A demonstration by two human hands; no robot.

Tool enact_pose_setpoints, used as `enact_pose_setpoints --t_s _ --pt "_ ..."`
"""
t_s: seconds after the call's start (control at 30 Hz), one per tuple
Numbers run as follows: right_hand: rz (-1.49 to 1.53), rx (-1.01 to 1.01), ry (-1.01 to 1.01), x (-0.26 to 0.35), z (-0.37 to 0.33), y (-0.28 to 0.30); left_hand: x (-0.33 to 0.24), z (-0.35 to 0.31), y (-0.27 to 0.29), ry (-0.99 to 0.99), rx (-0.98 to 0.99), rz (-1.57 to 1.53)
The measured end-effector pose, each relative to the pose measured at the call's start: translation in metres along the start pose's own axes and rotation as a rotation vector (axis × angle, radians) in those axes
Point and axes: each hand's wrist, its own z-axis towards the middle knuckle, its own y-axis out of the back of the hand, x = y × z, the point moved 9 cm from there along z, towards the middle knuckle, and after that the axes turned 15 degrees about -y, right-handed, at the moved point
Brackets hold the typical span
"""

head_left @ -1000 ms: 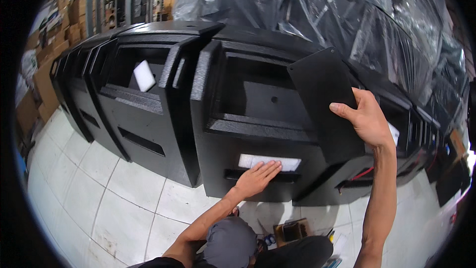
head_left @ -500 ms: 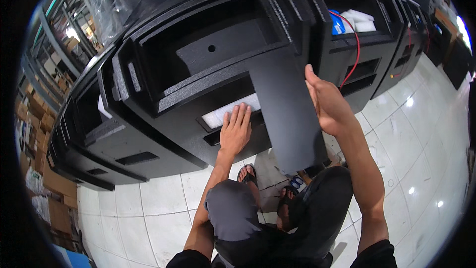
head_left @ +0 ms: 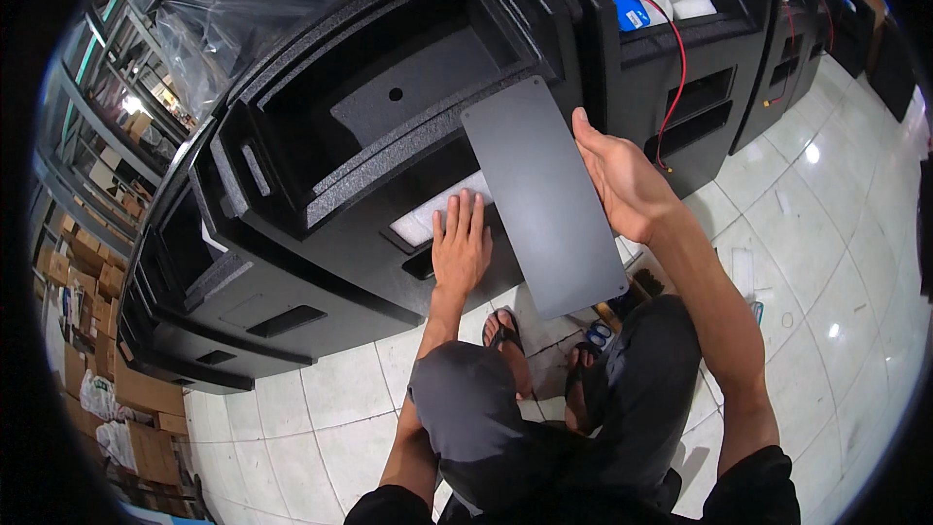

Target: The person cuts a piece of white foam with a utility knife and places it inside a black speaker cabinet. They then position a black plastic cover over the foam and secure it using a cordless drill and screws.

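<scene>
A: How are the fingers set?

B: On the left hand [head_left: 461, 248] the fingers are slightly spread and laid flat over a white foam strip [head_left: 416, 224]; nothing is gripped there. In the right hand [head_left: 634, 187] a dark flat plate [head_left: 544, 199] is held by its right long edge, the thumb set along that edge. The other fingers are mostly hidden, so how firmly it is pinched cannot be told.

A: Which way does the plate lie from the left hand?

B: To the right, just beside the fingertips. Its long axis is slanted, the top end pointed at the black box [head_left: 369, 258], the lower end toward the knees. Whether the box is touched cannot be told.

A: And the foam?

B: It is set in an opening in the box's front, its length run crosswise to the plate, its right end apparently covered by it.

A: Farther out?

B: In the next box [head_left: 632, 87] on the right, a blue pack [head_left: 628, 10] and white foam pieces [head_left: 694, 4] are seen, with a red wire [head_left: 683, 68] hung down its front.
</scene>
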Motion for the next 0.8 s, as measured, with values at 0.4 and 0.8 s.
enact_pose_setpoints --t_s 0.4,0.8 --pt "-0.042 -0.078 0.055 0.004 -0.006 0.002 0.000 -0.001 -0.002 -0.004 -0.009 0.018" --pt "0.348 0.941 0.047 0.002 -0.006 -0.010 -0.003 0.008 0.002 0.002 -0.047 0.039"
